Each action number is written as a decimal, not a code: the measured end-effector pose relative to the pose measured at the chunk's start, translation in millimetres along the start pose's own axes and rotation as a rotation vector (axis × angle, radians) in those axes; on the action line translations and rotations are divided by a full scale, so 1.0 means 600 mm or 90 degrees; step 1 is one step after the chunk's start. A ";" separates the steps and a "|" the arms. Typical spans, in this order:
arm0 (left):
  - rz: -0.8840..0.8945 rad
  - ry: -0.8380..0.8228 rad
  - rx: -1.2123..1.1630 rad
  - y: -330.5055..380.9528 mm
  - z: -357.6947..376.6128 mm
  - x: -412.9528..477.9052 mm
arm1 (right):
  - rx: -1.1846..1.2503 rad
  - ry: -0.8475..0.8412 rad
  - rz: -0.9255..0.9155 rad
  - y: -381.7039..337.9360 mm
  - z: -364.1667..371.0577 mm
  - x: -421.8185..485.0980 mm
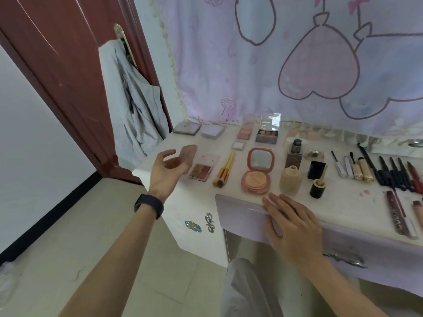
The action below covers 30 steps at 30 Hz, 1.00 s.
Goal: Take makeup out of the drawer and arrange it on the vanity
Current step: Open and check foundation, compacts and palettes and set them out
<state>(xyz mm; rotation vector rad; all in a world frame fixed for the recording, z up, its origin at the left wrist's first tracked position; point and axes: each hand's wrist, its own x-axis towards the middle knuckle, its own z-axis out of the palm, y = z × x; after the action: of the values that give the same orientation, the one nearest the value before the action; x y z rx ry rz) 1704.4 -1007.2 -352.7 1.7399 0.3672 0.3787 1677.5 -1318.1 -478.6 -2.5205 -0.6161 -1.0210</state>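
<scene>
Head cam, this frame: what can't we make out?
- Left hand: fingers motion-blurred. The pinkish smear at their tips could be a finger or a held item, cannot tell.
- Drawer: inside hidden behind its own front, where the right hand lies flat.
- Open palette: lid print too small to read.
- Red pencil and tube: cut off by the right frame edge.

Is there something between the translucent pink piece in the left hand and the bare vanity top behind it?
Nothing visible stands between them. The left hand holds the translucent pink piece just above the white vanity top, bare just there. The four-pan blush palette lies close on the right, clear of that spot.
</scene>
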 end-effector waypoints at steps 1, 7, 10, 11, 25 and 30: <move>0.031 -0.032 0.012 0.007 0.012 -0.026 | 0.020 -0.026 0.025 -0.006 -0.008 0.004; 0.254 -0.229 0.148 0.009 0.091 -0.154 | 0.476 -0.153 0.352 -0.047 -0.111 0.032; 0.361 -0.322 0.243 0.003 0.126 -0.190 | 0.707 -0.170 0.480 -0.057 -0.153 0.046; 0.391 -0.335 0.269 0.000 0.139 -0.197 | 0.725 -0.167 0.499 -0.054 -0.161 0.044; 0.065 -0.277 0.011 -0.025 0.205 -0.244 | 0.800 -0.071 0.597 -0.016 -0.191 -0.025; 0.032 -0.320 0.040 -0.033 0.210 -0.244 | 0.833 -0.101 0.552 -0.026 -0.193 -0.034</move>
<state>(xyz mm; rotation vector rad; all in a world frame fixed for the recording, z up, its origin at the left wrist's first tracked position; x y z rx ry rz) 1628.3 -1178.7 -403.9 1.8368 -0.0289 -0.0430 1591.1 -1364.8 -412.2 -1.3737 -0.0672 0.0130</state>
